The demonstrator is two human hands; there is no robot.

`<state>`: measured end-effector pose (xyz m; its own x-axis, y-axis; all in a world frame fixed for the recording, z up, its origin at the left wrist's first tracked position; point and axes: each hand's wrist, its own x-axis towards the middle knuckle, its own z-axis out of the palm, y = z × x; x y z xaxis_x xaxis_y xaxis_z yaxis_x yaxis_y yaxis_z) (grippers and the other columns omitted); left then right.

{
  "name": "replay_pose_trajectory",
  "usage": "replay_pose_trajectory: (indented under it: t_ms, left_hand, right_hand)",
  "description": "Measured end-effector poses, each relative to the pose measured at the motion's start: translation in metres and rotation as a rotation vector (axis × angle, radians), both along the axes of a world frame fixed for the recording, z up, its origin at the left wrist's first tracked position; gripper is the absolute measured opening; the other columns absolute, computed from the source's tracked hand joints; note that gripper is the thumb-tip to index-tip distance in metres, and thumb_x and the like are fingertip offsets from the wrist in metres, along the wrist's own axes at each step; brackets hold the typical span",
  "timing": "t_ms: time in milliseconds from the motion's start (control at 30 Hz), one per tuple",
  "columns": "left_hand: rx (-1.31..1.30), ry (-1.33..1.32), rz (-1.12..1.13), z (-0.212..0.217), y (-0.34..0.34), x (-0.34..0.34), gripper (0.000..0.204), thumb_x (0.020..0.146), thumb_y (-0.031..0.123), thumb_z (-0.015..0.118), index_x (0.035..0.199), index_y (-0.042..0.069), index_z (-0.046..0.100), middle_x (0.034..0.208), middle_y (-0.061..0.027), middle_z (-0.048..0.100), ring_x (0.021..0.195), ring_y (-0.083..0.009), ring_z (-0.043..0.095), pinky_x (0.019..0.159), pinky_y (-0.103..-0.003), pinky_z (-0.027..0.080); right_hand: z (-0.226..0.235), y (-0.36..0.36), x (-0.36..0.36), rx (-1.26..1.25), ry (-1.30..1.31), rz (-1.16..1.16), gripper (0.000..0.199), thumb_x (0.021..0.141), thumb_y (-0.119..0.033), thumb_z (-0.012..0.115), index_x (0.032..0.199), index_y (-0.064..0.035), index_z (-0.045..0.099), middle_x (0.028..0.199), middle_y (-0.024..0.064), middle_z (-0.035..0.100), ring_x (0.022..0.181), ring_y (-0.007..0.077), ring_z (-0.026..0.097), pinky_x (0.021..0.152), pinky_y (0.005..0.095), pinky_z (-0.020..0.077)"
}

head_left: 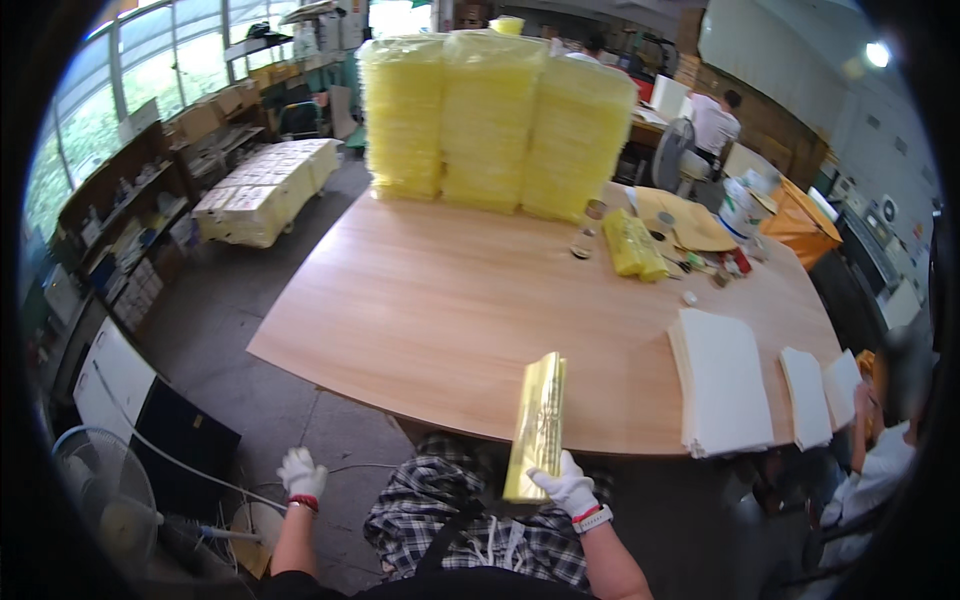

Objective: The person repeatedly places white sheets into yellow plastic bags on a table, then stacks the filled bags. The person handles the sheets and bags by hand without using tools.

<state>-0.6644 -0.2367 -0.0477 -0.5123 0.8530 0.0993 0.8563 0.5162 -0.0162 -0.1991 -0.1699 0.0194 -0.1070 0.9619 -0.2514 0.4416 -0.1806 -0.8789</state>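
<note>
My right hand (568, 487), in a white glove, grips the lower end of a flat, shiny yellow plastic bundle (541, 420), perhaps folded film or bags. The bundle points away from me, its far end over the near edge of the wooden table (440, 300). Its thumb lies on top; the fingers beneath are hidden. My left hand (302, 474), also gloved, hangs out to the left over the floor, holding nothing, its fingers loosely apart. To the right of the bundle a stack of white sheets (722, 385) lies on the table.
Tall stacks of yellow trays (490, 125) stand at the table's far side. Yellow rolled packs (634, 247), tape rolls (582, 244) and a white bucket (742, 208) sit far right. A fan (105, 480) stands low left. At the right edge, another person sits by smaller white stacks (806, 398).
</note>
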Motion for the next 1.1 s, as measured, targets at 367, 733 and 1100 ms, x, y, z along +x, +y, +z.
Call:
replay_pose_trajectory:
  t_ms: [367, 733, 1100]
  left_hand:
    - [0.329, -0.989, -0.854, 0.034, 0.086, 0.24, 0.042, 0.08, 0.023, 0.061, 0.111, -0.002, 0.052, 0.117, -0.0217, 0.05, 0.111, -0.0314, 0.049, 0.089, -0.037, 0.043]
    - [0.031, -0.72, -0.887, 0.069, 0.086, 0.263, 0.062, 0.071, 0.023, 0.062, 0.125, 0.004, 0.04, 0.129, -0.0261, 0.036, 0.112, -0.0414, 0.045, 0.09, -0.044, 0.042]
    - [-0.123, -0.615, -0.912, 0.064, 0.082, 0.274, 0.064, 0.069, 0.022, 0.062, 0.129, 0.013, 0.04, 0.13, -0.0237, 0.035, 0.105, -0.0381, 0.049, 0.078, -0.049, 0.047]
  right_hand:
    - [-0.049, 0.024, -0.018, 0.058, -0.154, -0.138, 0.052, 0.081, -0.047, 0.055, 0.109, -0.0026, 0.048, 0.098, 0.0232, 0.06, 0.093, 0.0382, 0.057, 0.08, 0.0412, 0.0441]
    - [-0.058, -0.012, -0.008, -0.119, 0.268, -0.275, 0.035, 0.081, -0.021, 0.064, 0.107, -0.0009, 0.05, 0.088, 0.0091, 0.06, 0.074, 0.0149, 0.058, 0.063, 0.0273, 0.05]
    - [-0.055, 0.001, -0.017, 0.073, -0.048, -0.275, 0.045, 0.076, -0.023, 0.07, 0.109, 0.0001, 0.05, 0.096, 0.0112, 0.062, 0.082, 0.0182, 0.06, 0.073, 0.031, 0.0486]
